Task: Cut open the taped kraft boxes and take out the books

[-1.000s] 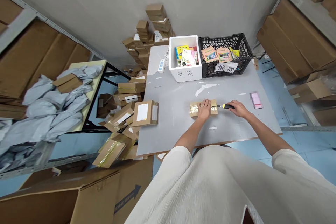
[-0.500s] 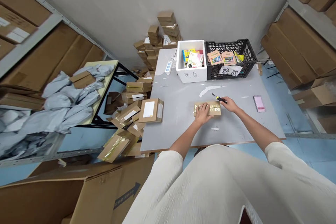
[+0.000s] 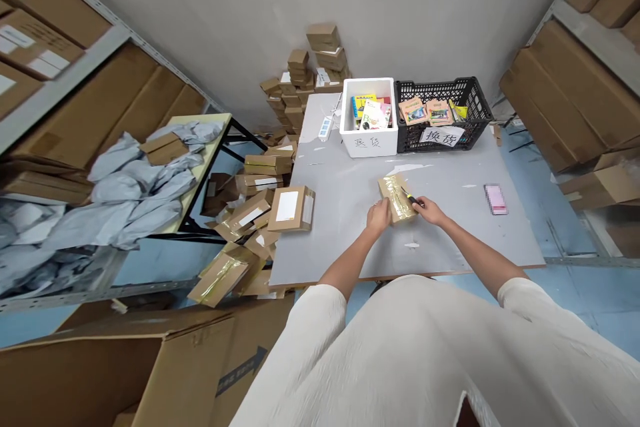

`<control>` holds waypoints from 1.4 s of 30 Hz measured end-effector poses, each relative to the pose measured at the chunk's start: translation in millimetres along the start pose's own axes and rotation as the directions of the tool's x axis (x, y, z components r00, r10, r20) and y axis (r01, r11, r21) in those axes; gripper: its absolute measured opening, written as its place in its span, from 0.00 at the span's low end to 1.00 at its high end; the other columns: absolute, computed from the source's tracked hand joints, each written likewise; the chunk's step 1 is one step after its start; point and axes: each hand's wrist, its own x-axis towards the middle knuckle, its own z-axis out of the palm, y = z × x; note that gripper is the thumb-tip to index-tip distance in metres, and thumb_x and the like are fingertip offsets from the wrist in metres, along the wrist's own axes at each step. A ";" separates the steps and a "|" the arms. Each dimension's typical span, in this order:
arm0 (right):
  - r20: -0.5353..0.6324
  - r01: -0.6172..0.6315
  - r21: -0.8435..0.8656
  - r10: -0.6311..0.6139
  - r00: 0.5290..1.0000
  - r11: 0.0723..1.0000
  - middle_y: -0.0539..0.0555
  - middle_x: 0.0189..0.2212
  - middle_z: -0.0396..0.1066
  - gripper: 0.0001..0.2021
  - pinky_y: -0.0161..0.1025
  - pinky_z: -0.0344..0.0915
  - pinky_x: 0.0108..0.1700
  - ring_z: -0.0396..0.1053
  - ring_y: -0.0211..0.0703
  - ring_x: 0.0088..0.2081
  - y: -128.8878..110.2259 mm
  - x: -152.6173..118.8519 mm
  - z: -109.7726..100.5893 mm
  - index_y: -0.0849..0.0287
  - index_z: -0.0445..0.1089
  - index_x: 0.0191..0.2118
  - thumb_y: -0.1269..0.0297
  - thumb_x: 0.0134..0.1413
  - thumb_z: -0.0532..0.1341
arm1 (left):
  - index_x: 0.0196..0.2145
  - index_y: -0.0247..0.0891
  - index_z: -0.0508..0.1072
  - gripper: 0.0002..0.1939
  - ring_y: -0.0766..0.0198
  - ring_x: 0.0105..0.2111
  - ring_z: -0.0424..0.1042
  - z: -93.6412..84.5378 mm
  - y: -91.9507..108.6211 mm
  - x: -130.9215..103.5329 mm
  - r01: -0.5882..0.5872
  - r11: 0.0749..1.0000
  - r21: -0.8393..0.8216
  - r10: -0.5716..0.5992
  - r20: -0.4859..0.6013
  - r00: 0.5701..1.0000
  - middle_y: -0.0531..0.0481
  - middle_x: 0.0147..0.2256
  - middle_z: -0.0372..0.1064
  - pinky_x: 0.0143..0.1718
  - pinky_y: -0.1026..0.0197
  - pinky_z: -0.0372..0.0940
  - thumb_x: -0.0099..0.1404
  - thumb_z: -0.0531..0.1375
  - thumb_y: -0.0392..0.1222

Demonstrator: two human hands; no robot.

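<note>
A small cardboard box with shiny clear tape along its top lies slanted on the grey table. My left hand grips the box at its near left edge, fingers closed on its side. In my right hand is a utility knife with a black and yellow handle, its blade tip over the taped top of the box. Whether the blade cuts into the tape is too small to tell.
A white foam box and a black crate, both holding books, stand at the table's back. A labelled carton sits at the left edge, a pink phone-like item at right. Parcels are piled on the floor at left.
The box has turned from lying crosswise to pointing away from me. My left hand has slid from its top to its left side, and the knife has come over the box.
</note>
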 end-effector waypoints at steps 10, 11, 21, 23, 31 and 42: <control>-0.069 -0.087 0.099 0.094 0.993 0.991 0.56 0.45 0.79 0.18 0.46 0.75 0.51 0.76 0.49 0.45 0.4 -5.4 -8.5 0.53 0.70 0.47 0.44 0.63 0.63 | 0.75 0.43 0.58 0.45 0.36 0.73 0.53 16.6 45.3 6.7 0.097 0.994 0.046 -0.094 -0.060 0.994 0.33 0.76 0.53 0.71 0.38 0.52 0.70 0.63 0.65; -0.095 -0.091 0.073 0.098 0.991 0.993 0.57 0.48 0.79 0.17 0.47 0.74 0.54 0.76 0.50 0.48 1.1 -4.2 -13.6 0.52 0.71 0.47 0.45 0.63 0.63 | 0.76 0.43 0.58 0.45 0.36 0.73 0.53 17.1 46.6 7.3 0.089 0.995 0.049 -0.087 -0.046 0.995 0.33 0.75 0.54 0.70 0.38 0.52 0.69 0.64 0.64; -0.138 -0.073 0.086 0.085 0.987 0.994 0.58 0.50 0.80 0.20 0.48 0.72 0.59 0.76 0.53 0.55 2.5 -1.4 -23.7 0.52 0.74 0.44 0.39 0.64 0.62 | 0.75 0.48 0.54 0.54 0.37 0.77 0.47 -13.3 4.6 25.6 -0.337 0.932 0.135 0.285 0.301 0.910 0.32 0.77 0.48 0.71 0.31 0.49 0.55 0.71 0.35; -0.073 -0.093 0.101 0.100 0.992 0.991 0.56 0.44 0.81 0.23 0.45 0.75 0.54 0.77 0.50 0.49 0.5 -4.7 -19.9 0.53 0.74 0.44 0.37 0.64 0.61 | 0.74 0.48 0.55 0.52 0.38 0.76 0.49 -16.8 -0.2 24.0 -0.349 0.922 0.167 0.298 0.270 0.916 0.32 0.76 0.50 0.72 0.30 0.46 0.57 0.71 0.33; 0.149 -0.234 0.349 0.192 0.970 0.907 0.60 0.45 0.84 0.18 0.43 0.77 0.49 0.82 0.50 0.49 -5.5 -23.9 -13.6 0.54 0.73 0.43 0.43 0.65 0.64 | 0.66 0.45 0.66 0.28 0.43 0.66 0.65 -8.8 16.2 8.1 -0.376 0.910 0.177 0.348 0.169 0.922 0.37 0.64 0.66 0.67 0.44 0.58 0.71 0.66 0.42; 0.123 -0.169 0.075 0.159 0.980 0.983 0.58 0.40 0.83 0.18 0.35 0.73 0.31 0.77 0.42 0.31 18.9 -35.5 -64.2 0.56 0.74 0.44 0.45 0.70 0.62 | 0.62 0.41 0.68 0.32 0.43 0.63 0.70 -1.0 27.1 24.7 -0.378 0.898 0.228 0.329 0.226 0.917 0.36 0.60 0.70 0.71 0.43 0.50 0.64 0.74 0.40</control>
